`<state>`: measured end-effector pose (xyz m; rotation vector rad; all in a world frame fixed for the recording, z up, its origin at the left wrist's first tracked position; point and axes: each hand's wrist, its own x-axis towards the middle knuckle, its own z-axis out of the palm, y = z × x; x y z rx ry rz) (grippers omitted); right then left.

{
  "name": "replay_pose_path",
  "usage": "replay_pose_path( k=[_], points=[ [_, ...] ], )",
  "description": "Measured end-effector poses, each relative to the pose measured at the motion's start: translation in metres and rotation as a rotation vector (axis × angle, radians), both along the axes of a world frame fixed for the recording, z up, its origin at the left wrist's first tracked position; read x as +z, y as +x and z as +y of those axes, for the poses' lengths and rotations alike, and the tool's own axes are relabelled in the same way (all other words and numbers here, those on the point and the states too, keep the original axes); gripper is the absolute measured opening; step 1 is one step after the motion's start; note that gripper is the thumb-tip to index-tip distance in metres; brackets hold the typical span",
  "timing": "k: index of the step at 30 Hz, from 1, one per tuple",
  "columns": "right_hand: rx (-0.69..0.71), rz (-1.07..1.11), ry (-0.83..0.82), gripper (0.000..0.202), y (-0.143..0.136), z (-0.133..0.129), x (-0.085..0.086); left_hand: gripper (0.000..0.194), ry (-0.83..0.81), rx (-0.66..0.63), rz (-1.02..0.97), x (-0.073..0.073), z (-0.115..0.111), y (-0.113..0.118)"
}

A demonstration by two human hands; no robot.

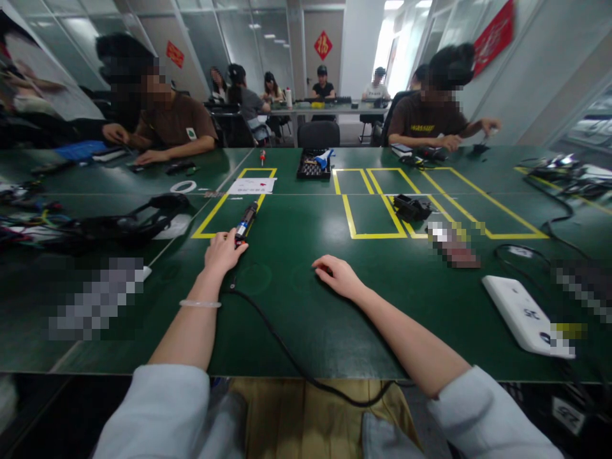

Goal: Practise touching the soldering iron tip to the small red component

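Note:
My left hand [224,250] rests on the green table with its fingers closed round the near end of a black electric screwdriver [247,218] with a blue band. The tool lies over the right side of a yellow taped outline, pointing away from me. Some red shows by my fingertips. My right hand [338,276] lies on the table in front of me, fingers curled inward. A speck of red shows under them, too small to name. A black cable [268,325] runs from beside my left wrist over the table's near edge.
A white paper label [252,185] lies beyond the screwdriver. Farther back stands a black tray [313,167] holding a blue-and-white item. At right are a black bracket-like part [412,208] and a white power bank [519,313]. Black gear [119,220] lies left. Co-workers sit across.

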<state>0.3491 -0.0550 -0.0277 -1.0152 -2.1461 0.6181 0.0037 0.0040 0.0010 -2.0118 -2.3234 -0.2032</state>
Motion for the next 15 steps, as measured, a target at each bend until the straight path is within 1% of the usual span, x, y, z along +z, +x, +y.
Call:
replay_pose_path(
  k=[3, 6, 8, 11, 15],
  points=[
    [0.001, -0.013, -0.001, 0.013, 0.0, 0.0, 0.001, 0.06, -0.004, 0.087, -0.006, -0.001, 0.002, -0.026],
    [0.002, -0.019, -0.003, 0.013, 0.0, 0.0, 0.001, 0.059, 0.027, 0.13, -0.018, -0.002, 0.001, -0.039],
    [0.001, -0.021, -0.004, 0.012, 0.0, 0.0, 0.001, 0.056, 0.089, 0.126, -0.016, -0.002, -0.001, -0.039],
    [0.0, -0.028, -0.003, 0.012, 0.0, 0.0, 0.001, 0.05, 0.195, 0.109, 0.004, -0.002, -0.004, -0.032],
    [0.006, -0.034, -0.001, 0.012, 0.0, 0.001, 0.001, 0.034, 0.215, 0.1, 0.016, 0.0, -0.007, -0.025]
  ],
)
